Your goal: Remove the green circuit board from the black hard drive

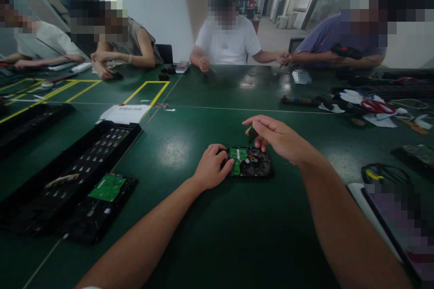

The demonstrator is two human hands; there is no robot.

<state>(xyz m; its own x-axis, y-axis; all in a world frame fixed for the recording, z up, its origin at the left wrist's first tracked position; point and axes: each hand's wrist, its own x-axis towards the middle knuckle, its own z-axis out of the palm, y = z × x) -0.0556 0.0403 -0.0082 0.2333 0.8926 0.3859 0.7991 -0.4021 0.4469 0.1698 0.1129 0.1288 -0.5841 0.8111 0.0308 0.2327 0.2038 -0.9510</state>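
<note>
A hard drive point(256, 165) lies flat on the green table in front of me, its green circuit board point(240, 158) facing up on the left part. Wrapped over the drive's left end is my left hand point(215, 165), thumb on top near the board. Above the far edge of the drive, my right hand point(276, 137) is closed on a short screwdriver point(252, 134) with a dark and yellow handle. The screwdriver stands roughly upright, and its tip is too small to make out against the drive.
Left of me, a second hard drive point(108, 189) lies beside a long black tray point(20, 189) with a paper sheet point(124, 114) at its far end. Right are a coiled black cable point(384, 174) and a flat device point(389, 216). Several people sit across the green table point(203, 244).
</note>
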